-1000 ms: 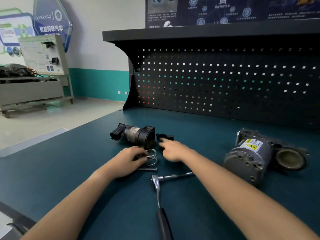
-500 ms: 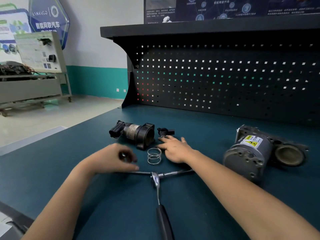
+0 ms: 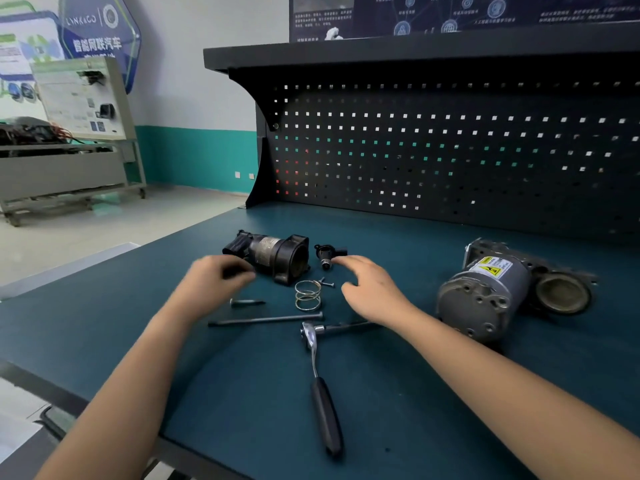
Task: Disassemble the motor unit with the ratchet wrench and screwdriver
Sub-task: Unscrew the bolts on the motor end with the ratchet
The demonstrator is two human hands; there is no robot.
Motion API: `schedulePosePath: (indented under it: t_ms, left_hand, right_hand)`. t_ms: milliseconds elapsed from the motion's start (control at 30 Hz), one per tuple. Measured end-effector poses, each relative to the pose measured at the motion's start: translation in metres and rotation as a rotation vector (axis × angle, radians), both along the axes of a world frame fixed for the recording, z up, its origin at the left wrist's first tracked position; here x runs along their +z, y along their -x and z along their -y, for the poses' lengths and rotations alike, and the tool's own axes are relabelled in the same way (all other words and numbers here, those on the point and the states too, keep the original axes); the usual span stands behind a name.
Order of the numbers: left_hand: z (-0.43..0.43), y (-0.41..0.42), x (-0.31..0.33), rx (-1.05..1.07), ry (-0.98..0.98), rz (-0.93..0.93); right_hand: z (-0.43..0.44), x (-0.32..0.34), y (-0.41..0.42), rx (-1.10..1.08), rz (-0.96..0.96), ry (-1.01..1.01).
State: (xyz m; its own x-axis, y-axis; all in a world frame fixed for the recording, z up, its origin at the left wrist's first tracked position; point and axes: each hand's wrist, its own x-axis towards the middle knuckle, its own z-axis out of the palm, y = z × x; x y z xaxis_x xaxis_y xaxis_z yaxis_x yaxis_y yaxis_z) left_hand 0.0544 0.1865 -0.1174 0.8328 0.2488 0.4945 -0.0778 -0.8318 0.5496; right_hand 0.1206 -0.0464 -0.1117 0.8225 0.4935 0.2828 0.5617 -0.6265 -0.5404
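Right hand [image 3: 370, 289] hovers palm down, fingers loosely spread, holding nothing. Left hand [image 3: 214, 282] is blurred, so I cannot tell its grip. Spring [image 3: 307, 295] lies between them, ratchet [image 3: 318, 375] nearer me, motor [image 3: 485, 292] right of the right hand.

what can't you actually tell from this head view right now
- Left hand: motion blur in the head view; whether its grip holds anything cannot be told.
- Ratchet wrench: the far end of its extension bar is hidden under the right hand and wrist.
- Motor unit: yellow label text too small to read in the head view.
- Screws beside the spring: too small to count.
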Motion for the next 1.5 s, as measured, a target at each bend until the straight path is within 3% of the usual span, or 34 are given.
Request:
schedulePosePath:
  t_ms: [67, 133, 200, 400, 533, 667, 767, 933, 1100, 1300, 1500]
  left_hand:
    - [-0.018, 0.003, -0.001, 0.104, 0.044, -0.054]
    - [-0.025, 0.004, -0.007, 0.064, -0.038, -0.298]
    - [-0.023, 0.001, -0.012, 0.035, -0.1, -0.414]
    - [-0.015, -0.007, -0.016, 0.048, -0.08, -0.338]
    - [-0.012, -0.007, -0.014, 0.076, -0.026, -0.284]
    - [0.009, 0.003, 0.002, 0.16, 0.004, 0.07]
    - [0.056, 0.009, 0.024, 0.016, 0.045, 0.193]
    - [0.161, 0.004, 0.048, -0.355, -0.082, 0.048]
    - [0.246, -0.018, 0.025, -0.477, -0.256, -0.322]
    - [0.275, -0.031, 0.006, -0.233, -0.276, -0.139]
    - [0.266, -0.035, 0.006, -0.265, -0.078, -0.203]
  right_hand:
    - [0.008, 0.004, 0.013, 0.014, 0.014, -0.003]
    - [0.019, 0.011, 0.027, 0.043, 0.059, 0.029]
    - [0.035, 0.019, 0.041, 0.065, 0.161, 0.105]
    - [0.098, 0.044, 0.057, -0.068, 0.408, 0.12]
    - [0.146, 0.042, 0.043, -0.267, 0.394, -0.074]
    - [0.203, 0.03, 0.019, -0.568, 0.294, -0.295]
    - [0.237, 0.015, 0.004, -0.78, 0.183, -0.379]
    - [0.239, -0.014, -0.018, -0.728, -0.041, -0.517]
    - [0.246, -0.031, -0.028, -0.718, -0.091, -0.508]
    - [0.247, -0.033, -0.034, -0.771, -0.01, -0.502]
    - [0.25, -0.016, -0.028, -0.73, 0.08, -0.52]
